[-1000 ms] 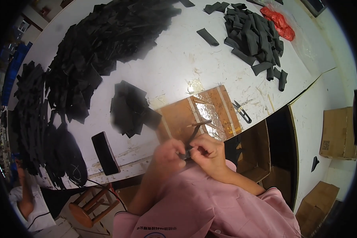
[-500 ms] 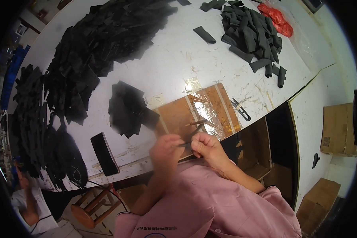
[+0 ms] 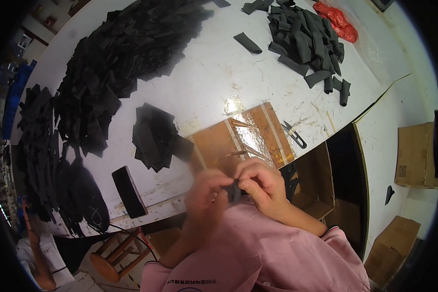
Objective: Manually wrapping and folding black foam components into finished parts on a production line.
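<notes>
Hands: nearly together; right hand pinched on dark piece, left hand against it, blurred, grip cannot be told | Piece: before pink shirt, at the table edge, mostly finger-hidden | Cut off: black pile, top | Writing: small printed characters, shirt; square code, cardboard box

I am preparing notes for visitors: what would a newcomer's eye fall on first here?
Probably the black pile covering the upper left of the table. Next comes the red plastic at upper right, beside the smaller grey pile. Low in the centre, the left hand and right hand meet at a small dark piece.
</notes>
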The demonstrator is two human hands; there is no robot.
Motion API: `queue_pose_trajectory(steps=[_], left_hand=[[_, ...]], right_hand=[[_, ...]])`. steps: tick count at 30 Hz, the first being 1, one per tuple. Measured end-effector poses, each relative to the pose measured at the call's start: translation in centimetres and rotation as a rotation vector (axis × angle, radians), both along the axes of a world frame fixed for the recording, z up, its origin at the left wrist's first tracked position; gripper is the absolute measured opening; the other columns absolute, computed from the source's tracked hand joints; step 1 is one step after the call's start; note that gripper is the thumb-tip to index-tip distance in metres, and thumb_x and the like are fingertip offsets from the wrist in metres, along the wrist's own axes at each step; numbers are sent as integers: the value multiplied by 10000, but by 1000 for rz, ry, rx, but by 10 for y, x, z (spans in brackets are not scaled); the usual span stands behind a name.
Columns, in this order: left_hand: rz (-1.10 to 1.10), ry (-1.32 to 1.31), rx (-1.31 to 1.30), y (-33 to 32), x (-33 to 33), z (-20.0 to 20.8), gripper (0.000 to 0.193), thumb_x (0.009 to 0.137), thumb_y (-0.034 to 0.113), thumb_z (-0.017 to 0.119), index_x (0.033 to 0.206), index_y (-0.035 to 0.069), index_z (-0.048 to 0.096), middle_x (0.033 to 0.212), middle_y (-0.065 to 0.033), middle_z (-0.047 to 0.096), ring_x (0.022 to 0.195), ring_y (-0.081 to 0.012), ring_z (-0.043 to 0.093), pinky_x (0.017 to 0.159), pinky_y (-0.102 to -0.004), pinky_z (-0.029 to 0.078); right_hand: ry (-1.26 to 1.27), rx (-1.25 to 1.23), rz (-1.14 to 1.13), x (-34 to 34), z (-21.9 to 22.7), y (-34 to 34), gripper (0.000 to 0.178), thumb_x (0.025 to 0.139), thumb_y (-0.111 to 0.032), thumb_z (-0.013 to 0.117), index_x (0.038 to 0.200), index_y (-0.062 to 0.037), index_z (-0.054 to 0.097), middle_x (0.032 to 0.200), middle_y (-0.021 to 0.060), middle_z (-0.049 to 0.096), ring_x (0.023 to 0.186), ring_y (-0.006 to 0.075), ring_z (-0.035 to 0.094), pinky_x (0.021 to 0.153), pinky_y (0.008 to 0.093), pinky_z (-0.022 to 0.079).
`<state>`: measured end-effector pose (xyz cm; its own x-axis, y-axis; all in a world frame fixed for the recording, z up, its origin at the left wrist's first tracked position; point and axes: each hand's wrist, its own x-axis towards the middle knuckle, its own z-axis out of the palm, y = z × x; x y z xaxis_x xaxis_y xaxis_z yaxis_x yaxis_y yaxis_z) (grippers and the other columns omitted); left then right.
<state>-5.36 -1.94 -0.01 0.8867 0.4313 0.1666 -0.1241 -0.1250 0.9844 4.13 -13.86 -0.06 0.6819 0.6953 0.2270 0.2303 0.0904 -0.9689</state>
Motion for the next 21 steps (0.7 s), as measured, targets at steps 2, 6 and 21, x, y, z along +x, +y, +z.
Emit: queue_pose_trajectory(steps=[2, 6, 21], left_hand=[[4, -35, -202, -6, 8, 11, 146, 780, -60, 520, 921, -30, 501, 861, -94, 557, 711, -118, 531, 655, -203, 422], [-1, 39, -663, -4, 19, 35, 206, 730, -147, 449, 871, -3, 493, 849, -76, 554, 698, -83, 533, 594, -188, 440], [-402, 32, -1712, 34, 54, -26, 282, 845, 32, 385, 1126, 27, 408, 791, -110, 574, 298, -35, 284, 329, -178, 230]], right_hand=[[-138, 21, -50, 4, 18, 3, 45, 758, -21, 554, 764, 7, 519, 760, 121, 513, 646, 223, 527, 568, 266, 430], [-299, -20, -119, 15, 45, 4, 55, 759, -35, 559, 769, 3, 522, 750, 108, 496, 635, 216, 501, 550, 274, 410], [855, -102, 185, 49, -7, 13, 258, 834, -301, 544, 715, -76, 501, 628, -42, 443, 511, 39, 345, 449, 169, 266]])
